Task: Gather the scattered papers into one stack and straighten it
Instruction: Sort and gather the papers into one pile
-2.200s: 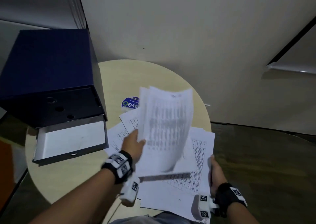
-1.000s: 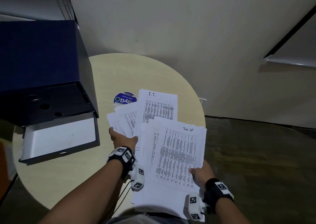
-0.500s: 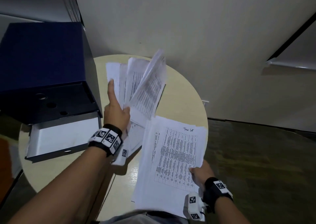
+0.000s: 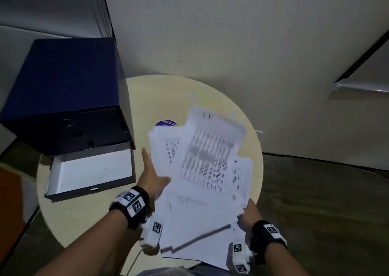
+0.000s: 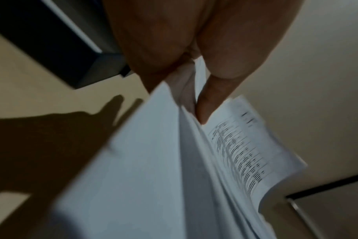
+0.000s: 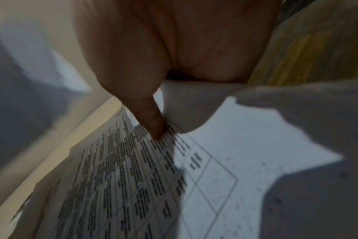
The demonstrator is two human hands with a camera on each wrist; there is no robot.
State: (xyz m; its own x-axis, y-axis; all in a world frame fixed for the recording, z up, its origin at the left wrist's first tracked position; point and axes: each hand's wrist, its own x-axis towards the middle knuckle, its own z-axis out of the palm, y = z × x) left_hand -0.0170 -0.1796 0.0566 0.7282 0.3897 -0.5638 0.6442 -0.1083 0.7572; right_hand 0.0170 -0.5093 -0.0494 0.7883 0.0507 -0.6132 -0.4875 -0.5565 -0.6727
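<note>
White printed papers are gathered over the near right part of the round beige table point(image 4: 168, 94). My left hand point(image 4: 153, 176) grips a fanned, blurred bunch of sheets point(image 4: 206, 155) by its left edge, with the forefinger pointing straight out. That bunch overlaps the lower stack point(image 4: 197, 223), which my right hand point(image 4: 248, 211) holds at its right edge. In the left wrist view my thumb point(image 5: 210, 97) pinches the sheets point(image 5: 143, 161). The right wrist view shows my thumb point(image 6: 151, 122) pressing on a printed table page point(image 6: 133, 177). The sheets are uneven, with corners sticking out.
A dark blue box point(image 4: 63, 90) stands on the table's left side, its white-lined tray point(image 4: 90, 168) open toward me. A round blue sticker point(image 4: 166, 123) peeks out behind the papers. A pale wall rises behind the table and dark floor point(image 4: 326, 202) lies to the right.
My left hand has swung its raised bunch of sheets down and to the right, onto the stack that my right hand holds. The right hand has stayed at the stack's right edge.
</note>
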